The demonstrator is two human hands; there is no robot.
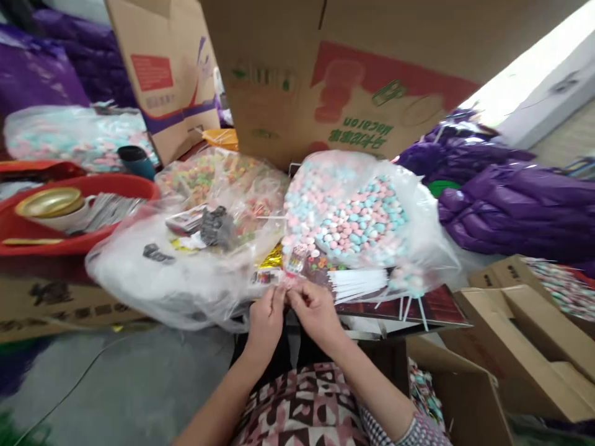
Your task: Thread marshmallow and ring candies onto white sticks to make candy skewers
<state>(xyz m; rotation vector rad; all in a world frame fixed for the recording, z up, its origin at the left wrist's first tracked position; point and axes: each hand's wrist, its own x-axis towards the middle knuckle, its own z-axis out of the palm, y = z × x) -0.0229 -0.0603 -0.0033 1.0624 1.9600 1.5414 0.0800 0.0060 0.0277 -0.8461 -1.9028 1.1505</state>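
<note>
My left hand and my right hand meet at the front of the work surface, fingers pinched together on a small clear candy packet filled with pink and blue sweets. Just behind the hands sits a big open plastic bag of pink, blue and white candies. White lollipop sticks lie in a bundle to the right of my right hand. To the left is a clear bag of multicoloured candies.
A red basin with a gold lid and silver wrappers stands at the left. A large cardboard box rises behind the bags. Purple bags pile at the right; cardboard boxes sit at lower right.
</note>
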